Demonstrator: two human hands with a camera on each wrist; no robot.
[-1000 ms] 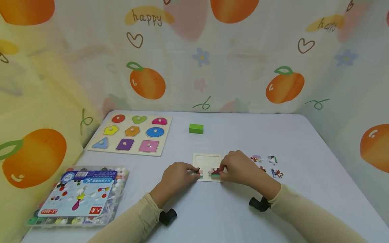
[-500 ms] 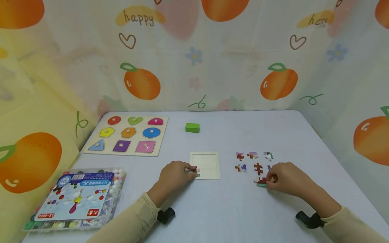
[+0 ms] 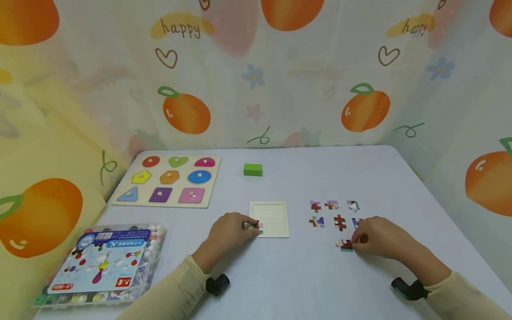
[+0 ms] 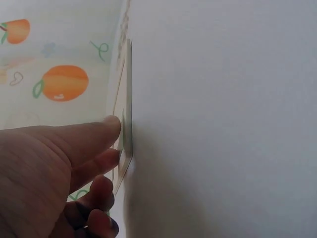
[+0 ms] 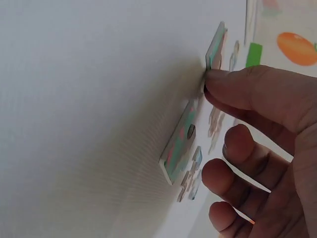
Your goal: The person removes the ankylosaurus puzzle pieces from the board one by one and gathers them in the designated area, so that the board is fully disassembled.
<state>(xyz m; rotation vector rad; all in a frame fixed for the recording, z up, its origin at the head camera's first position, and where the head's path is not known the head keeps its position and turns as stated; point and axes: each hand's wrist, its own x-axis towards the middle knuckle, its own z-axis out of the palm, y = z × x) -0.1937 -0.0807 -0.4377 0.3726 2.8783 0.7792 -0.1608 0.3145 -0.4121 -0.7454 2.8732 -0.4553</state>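
Note:
My left hand (image 3: 228, 238) is at the lower left corner of a square wooden puzzle tray (image 3: 276, 218), pinching a small jigsaw piece (image 3: 261, 228) between thumb and index finger. The left wrist view shows the thumb and fingers against the tray's edge. To the right, my right hand (image 3: 382, 238) pinches a brown-and-green jigsaw piece (image 5: 216, 47) by its end, just in front of the loose pieces. Another green-edged jigsaw piece (image 5: 178, 144) lies below that hand in the right wrist view; in the head view the hand hides it.
Several loose jigsaw pieces (image 3: 340, 222) lie right of the tray. A green block (image 3: 253, 170) stands behind it. At the back left is a knobbed shape board (image 3: 184, 186), and in front of that a clear plastic box (image 3: 100, 262) of coloured balls.
My right hand has carried its jigsaw piece from the tray rightward to the loose pieces, then slightly nearer me. My left hand stays at the tray corner. The head view has shifted a little.

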